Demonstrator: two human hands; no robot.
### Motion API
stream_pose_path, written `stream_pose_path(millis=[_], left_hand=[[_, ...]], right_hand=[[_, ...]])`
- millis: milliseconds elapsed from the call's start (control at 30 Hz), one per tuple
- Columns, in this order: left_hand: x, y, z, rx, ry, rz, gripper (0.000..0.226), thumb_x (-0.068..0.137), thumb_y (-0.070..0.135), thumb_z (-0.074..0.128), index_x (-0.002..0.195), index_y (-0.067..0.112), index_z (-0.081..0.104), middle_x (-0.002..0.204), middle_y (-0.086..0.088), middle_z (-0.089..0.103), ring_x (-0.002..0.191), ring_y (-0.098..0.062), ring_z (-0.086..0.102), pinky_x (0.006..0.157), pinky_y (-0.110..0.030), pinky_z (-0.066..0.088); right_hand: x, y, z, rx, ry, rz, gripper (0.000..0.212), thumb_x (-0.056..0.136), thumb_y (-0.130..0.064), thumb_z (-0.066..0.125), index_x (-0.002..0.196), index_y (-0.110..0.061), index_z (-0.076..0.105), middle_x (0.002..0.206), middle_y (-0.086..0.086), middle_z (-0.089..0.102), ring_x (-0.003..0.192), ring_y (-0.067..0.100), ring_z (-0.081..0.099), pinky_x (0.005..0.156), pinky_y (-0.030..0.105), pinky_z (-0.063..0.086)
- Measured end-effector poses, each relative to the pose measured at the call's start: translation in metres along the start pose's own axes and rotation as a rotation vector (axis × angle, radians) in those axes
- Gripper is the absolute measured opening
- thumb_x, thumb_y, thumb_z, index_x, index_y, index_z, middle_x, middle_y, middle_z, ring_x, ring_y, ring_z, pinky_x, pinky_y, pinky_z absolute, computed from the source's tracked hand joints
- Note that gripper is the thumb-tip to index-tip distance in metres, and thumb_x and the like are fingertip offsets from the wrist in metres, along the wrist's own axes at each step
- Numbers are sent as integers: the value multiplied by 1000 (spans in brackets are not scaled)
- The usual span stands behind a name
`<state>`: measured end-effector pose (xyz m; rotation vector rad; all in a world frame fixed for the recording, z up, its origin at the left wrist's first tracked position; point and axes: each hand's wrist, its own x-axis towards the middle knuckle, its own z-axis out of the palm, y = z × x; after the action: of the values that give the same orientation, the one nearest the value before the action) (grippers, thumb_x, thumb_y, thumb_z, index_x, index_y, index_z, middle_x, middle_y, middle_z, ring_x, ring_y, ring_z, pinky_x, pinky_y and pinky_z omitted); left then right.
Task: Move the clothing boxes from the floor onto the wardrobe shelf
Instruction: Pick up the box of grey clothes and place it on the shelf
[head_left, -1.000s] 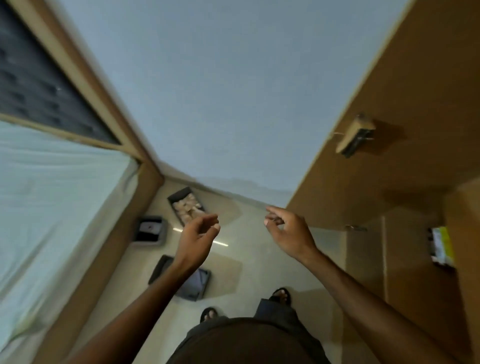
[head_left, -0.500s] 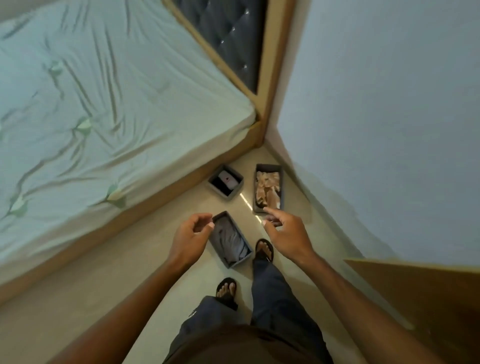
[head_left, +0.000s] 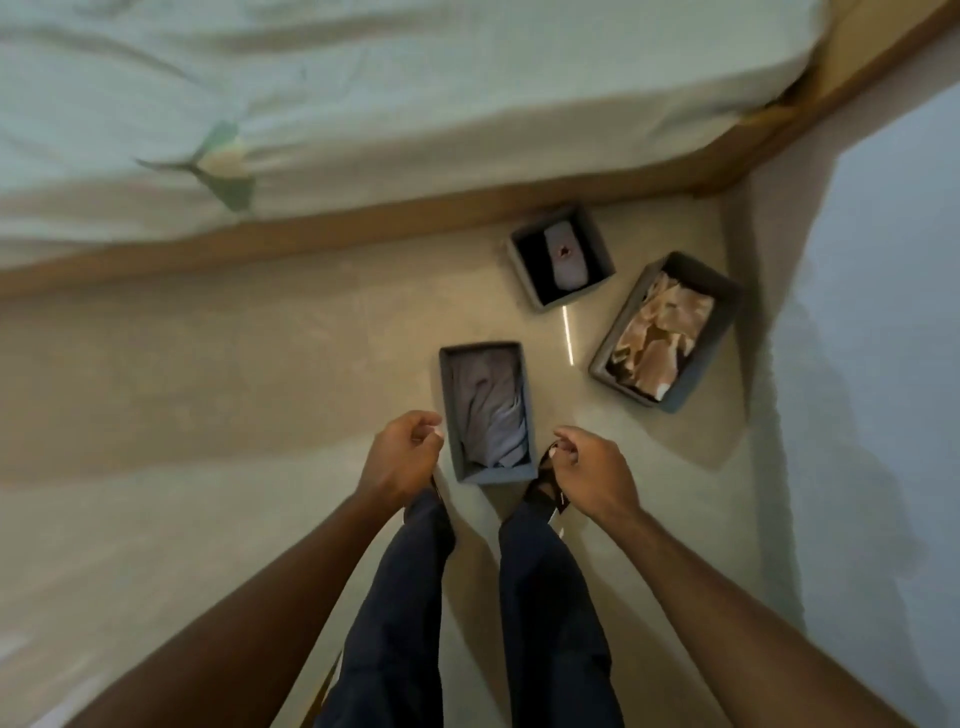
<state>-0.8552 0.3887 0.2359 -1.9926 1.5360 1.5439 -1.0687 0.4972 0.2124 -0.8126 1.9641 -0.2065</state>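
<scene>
Beige floor (head_left: 260, 364), wood-framed bed (head_left: 363, 228), pale wall (head_left: 883, 312)

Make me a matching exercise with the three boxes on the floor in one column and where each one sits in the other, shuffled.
Column one
1. box of grey cloth
2. box of beige cloth
3. small dark box

Column two
A. beside the bed frame
B. closest to the wall
C. near end between the left hand and the right hand

Pairs: 1-C, 2-B, 3-A
</scene>
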Motion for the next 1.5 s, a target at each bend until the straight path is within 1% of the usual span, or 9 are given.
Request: stream_pose_path(millis=[167, 300, 500, 633, 733, 833, 1000, 1300, 1500], left_hand=[[116, -71, 62, 96, -44, -48, 27, 89, 37, 56, 114, 34, 64, 110, -1, 69, 99, -18, 64, 88, -32, 51], [224, -164, 119, 260, -127, -143, 20, 67, 74, 45, 87, 71, 49, 126, -1, 62, 116, -32, 58, 95, -53, 49], [243, -126, 133, 286, -215, -138, 24, 90, 27, 57, 107, 11, 66, 101, -6, 65, 97, -28, 62, 89, -41, 53], [225, -131, 125, 346, -160, -184, 25, 82, 31, 56, 104, 22, 66, 103, -6, 65, 98, -30, 60, 92, -47, 51], [232, -172, 119, 388, -149, -215, 75, 52, 55, 43, 123, 35, 55, 129, -8, 61, 115, -35, 58, 92, -51, 52], [181, -135, 88, 417, -193, -173, 70, 60, 44, 52, 127, 26, 60, 132, -16, 57, 119, -40, 55, 96, -51, 51], [53, -18, 15, 487, -214, -8, 25, 89, 16, 54, 109, 8, 68, 109, -15, 66, 99, -32, 62, 86, -39, 54], [-123, 102, -80, 494, -177, 296, 25, 87, 17, 57, 108, 13, 70, 101, -9, 70, 95, -29, 66, 80, -34, 54], [-218, 130, -108, 529, -275, 569, 53, 89, 6, 55, 141, 17, 49, 131, -6, 62, 110, -23, 63, 90, -28, 50]], right_hand=[[93, 56, 78, 8, -8, 83, 39, 88, -18, 54, 126, -18, 61, 123, 5, 66, 109, 22, 62, 95, 34, 50], [150, 95, 134, -59, -61, 18, 37, 90, -17, 56, 127, -17, 61, 126, 11, 60, 109, 25, 59, 95, 32, 48], [200, 119, 170, -135, -113, 3, 35, 91, -14, 52, 125, -11, 62, 115, 11, 65, 104, 29, 61, 85, 29, 46], [189, 106, 157, -202, -58, -7, 27, 92, -6, 45, 108, -3, 66, 100, 16, 69, 88, 31, 64, 75, 37, 53], [164, 92, 132, -219, -54, -22, 28, 93, -12, 46, 109, -10, 69, 96, 11, 71, 84, 29, 65, 71, 36, 55], [127, 69, 101, -301, -93, -77, 26, 94, -15, 46, 105, -15, 69, 85, 8, 69, 74, 25, 63, 59, 28, 44], [39, 12, 33, -321, -76, -64, 22, 91, -16, 45, 92, -12, 67, 84, 13, 68, 73, 28, 61, 58, 29, 39], [-143, -75, -83, -185, 196, -51, 35, 90, -17, 46, 118, -18, 66, 93, 14, 70, 84, 33, 63, 64, 35, 49], [-268, -79, -107, -3, 487, 100, 37, 93, -20, 49, 127, -25, 60, 95, 11, 73, 77, 28, 65, 61, 30, 45]])
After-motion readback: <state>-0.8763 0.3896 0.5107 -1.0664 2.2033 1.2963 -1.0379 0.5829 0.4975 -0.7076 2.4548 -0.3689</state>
